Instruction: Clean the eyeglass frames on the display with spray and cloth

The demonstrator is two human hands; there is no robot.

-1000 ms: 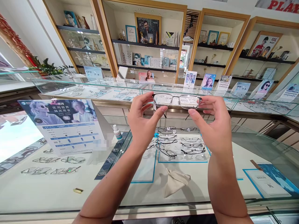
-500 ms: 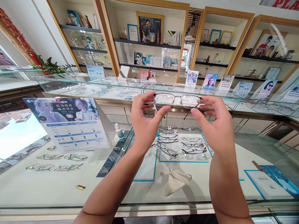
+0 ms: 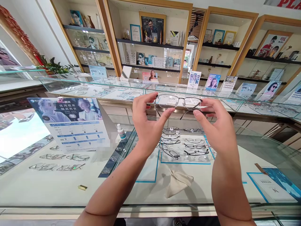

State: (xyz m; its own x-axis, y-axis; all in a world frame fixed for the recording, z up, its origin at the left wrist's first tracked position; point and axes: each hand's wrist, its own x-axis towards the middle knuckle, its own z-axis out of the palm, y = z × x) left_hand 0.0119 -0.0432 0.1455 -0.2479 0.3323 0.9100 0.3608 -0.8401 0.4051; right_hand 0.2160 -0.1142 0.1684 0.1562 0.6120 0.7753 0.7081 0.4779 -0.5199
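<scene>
Glasses (image 3: 178, 102) hang in the air above the glass table (image 3: 58, 188), our left hand (image 3: 148, 125) and right hand (image 3: 216, 125) each with its grip clamped on one end of the frame, likely so the lenses stay untouched; a cloth (image 3: 178, 183) lies below.

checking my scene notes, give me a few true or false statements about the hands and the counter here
1. The left hand and right hand hold one pair of glasses between them. True.
2. A cloth lies on the glass counter below the hands. True.
3. The small bottle stands right of the right hand. False: it stands left of the left hand, by the poster.
4. The case under the glass is bare. False: several frames lie in it.
</scene>
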